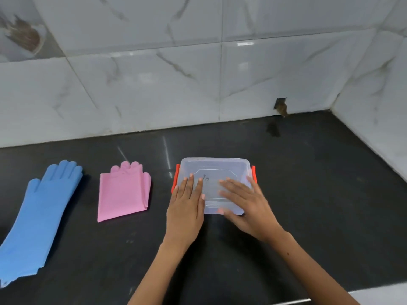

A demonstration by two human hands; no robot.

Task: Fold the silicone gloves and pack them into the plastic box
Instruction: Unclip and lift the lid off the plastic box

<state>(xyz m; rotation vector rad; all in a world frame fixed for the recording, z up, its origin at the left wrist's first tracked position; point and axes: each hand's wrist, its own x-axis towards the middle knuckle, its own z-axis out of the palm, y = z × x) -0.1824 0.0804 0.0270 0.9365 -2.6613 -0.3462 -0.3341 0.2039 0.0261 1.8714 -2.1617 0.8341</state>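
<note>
Head view: your left hand (186,202) and right hand (241,200) lie flat, fingers spread, on the box (214,172) lid, grasping nothing; it is light, rigid and slick, so grip the orange clips (175,178) beside your fingertips.

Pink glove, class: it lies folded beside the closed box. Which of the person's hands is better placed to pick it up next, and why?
Probably the left hand. It rests on the plastic box's left half, the side facing the pink glove. The right hand lies on the box's far side and would have to cross over.

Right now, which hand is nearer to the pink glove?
Left. The left hand lies on the box lid's near-left part, beside the pink glove; the right hand lies further right.
</note>
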